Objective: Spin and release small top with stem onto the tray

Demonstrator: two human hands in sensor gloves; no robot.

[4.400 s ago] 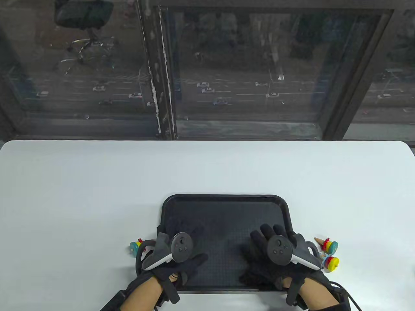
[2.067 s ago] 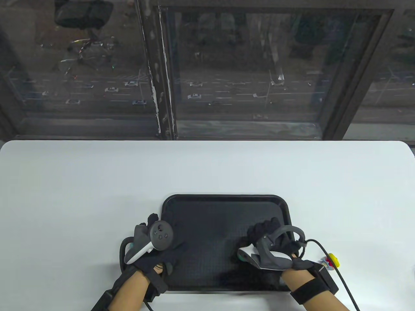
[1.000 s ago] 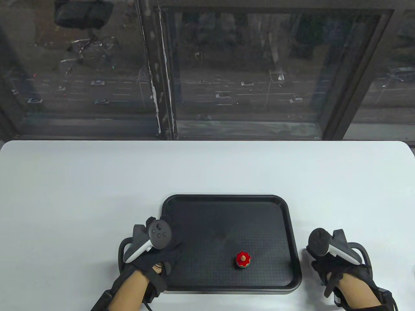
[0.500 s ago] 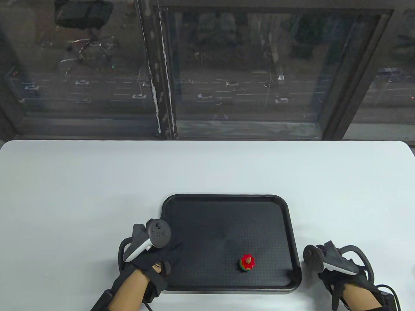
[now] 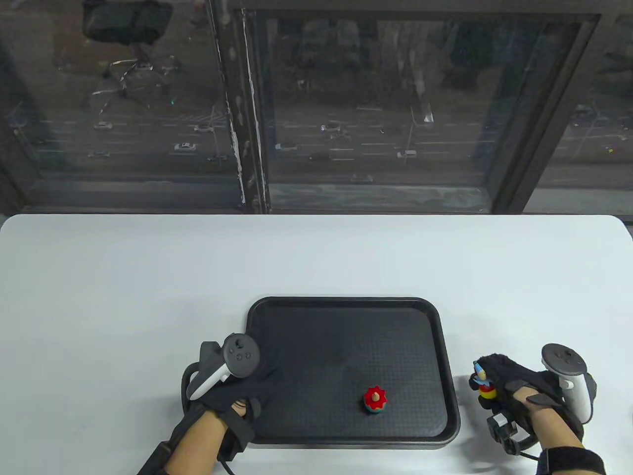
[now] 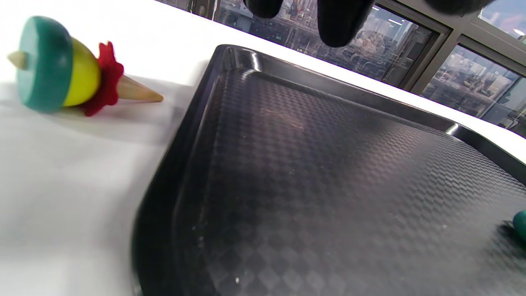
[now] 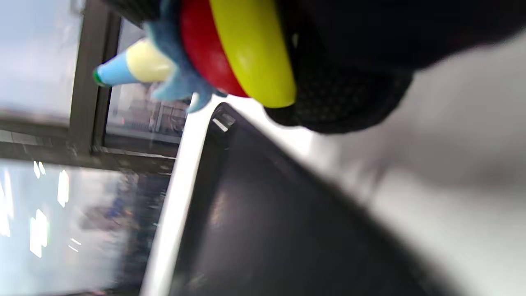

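Where right hand [image 5: 514,391] grips top [image 5: 485,386] — stem hidden.

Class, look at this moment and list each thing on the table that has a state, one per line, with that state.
Top with red collar: upright on the tray, free of both hands.
Tray: flat on the table.
Top with yellow disc: gripped in the right hand, beside the tray.
Top with teal disc: lying on its side on the table, left of the tray.
Left hand: resting at the tray's left edge, holding nothing.
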